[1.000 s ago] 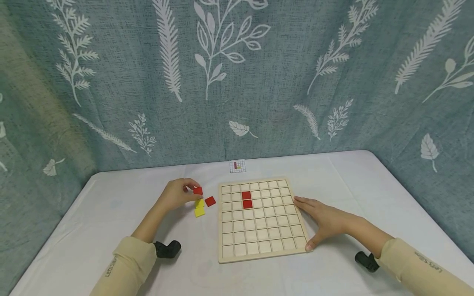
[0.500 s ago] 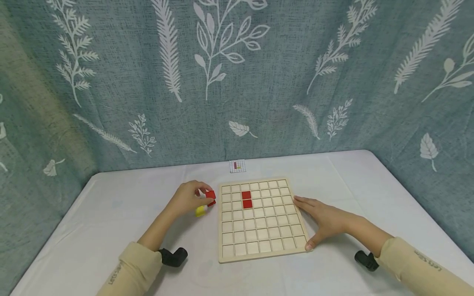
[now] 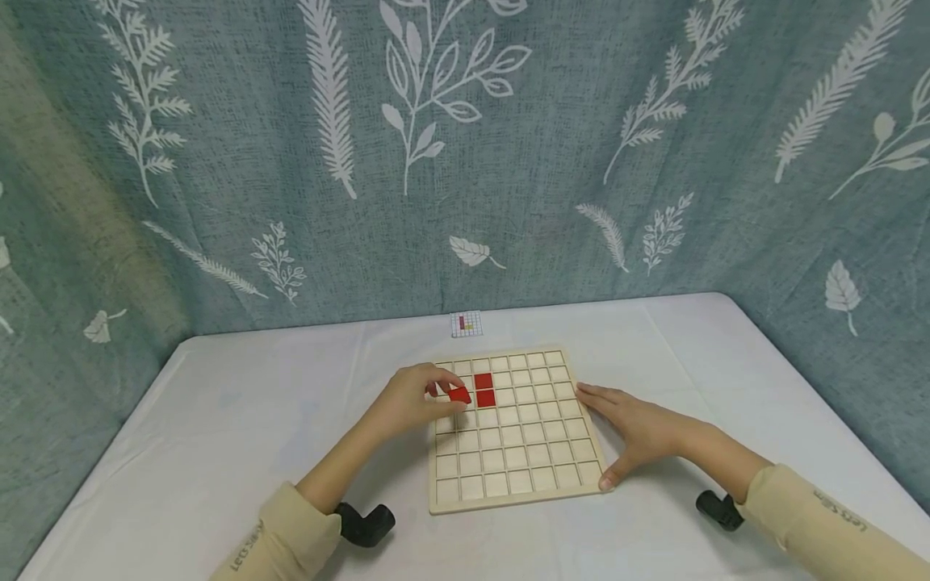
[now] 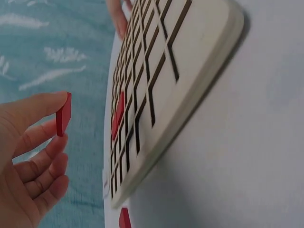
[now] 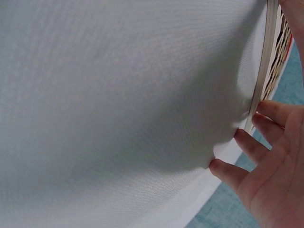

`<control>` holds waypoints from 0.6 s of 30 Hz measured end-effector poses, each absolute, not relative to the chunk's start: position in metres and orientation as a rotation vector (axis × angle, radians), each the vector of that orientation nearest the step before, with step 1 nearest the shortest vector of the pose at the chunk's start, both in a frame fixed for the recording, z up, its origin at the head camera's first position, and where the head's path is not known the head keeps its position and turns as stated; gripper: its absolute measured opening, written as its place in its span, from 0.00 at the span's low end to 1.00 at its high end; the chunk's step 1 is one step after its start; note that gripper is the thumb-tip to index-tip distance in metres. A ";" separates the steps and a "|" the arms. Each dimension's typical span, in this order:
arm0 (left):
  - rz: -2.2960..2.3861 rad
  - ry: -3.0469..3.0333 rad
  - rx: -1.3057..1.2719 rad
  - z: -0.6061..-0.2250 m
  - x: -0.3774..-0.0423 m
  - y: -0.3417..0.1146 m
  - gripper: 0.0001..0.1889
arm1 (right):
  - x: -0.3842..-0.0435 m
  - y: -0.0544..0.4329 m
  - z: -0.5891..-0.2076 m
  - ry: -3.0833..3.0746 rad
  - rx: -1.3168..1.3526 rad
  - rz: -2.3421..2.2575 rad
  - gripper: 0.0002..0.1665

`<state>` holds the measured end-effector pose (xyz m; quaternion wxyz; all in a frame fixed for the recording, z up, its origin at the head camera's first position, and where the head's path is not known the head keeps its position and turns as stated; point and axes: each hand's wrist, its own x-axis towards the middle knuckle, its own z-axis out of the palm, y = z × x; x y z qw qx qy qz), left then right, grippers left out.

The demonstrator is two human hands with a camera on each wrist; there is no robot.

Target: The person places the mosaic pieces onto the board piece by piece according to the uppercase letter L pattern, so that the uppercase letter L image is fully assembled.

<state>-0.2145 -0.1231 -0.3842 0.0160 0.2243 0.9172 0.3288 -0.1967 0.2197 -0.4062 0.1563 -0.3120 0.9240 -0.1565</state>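
Note:
Between thumb and fingertips, my left hand (image 3: 410, 399) pinches a red square tile (image 3: 460, 394), raised over the left side of the wooden grid board (image 3: 513, 436). In the left wrist view the pinched tile (image 4: 64, 115) stands on edge, away from the board. Two red tiles (image 3: 485, 398) sit in neighbouring cells of one column, just right of the held one. My right hand (image 3: 643, 436) is spread along the board's right edge, with fingertips at the upper part and thumb near the lower corner. The yellow tiles are hidden behind my left hand and forearm in the head view.
A small pattern card (image 3: 466, 323) with a grid and coloured squares lies behind the board. Another red tile (image 4: 124, 218) rests on the white tablecloth (image 3: 254, 403) beside the board. A patterned curtain (image 3: 538, 161) hangs behind the table.
My left hand has carried the red tile rightward from beside the loose tiles to over the board, now covering those loose tiles. The right hand and board have stayed put.

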 end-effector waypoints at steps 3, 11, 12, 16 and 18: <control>0.991 2.840 0.717 -0.386 -0.212 -0.116 0.15 | -0.197 0.220 -0.406 2.645 -0.901 -0.448 0.75; 0.855 2.864 0.745 -0.390 -0.210 -0.105 0.12 | -0.198 0.220 -0.407 2.650 -0.910 -0.453 0.75; 0.839 2.864 0.765 -0.390 -0.211 -0.103 0.12 | -0.197 0.220 -0.407 2.650 -0.908 -0.454 0.75; 0.796 2.854 0.831 -0.394 -0.215 -0.098 0.11 | -0.197 0.220 -0.407 2.645 -0.898 -0.467 0.75; 0.782 2.844 0.840 -0.396 -0.216 -0.096 0.11 | -0.197 0.220 -0.407 2.644 -0.893 -0.469 0.75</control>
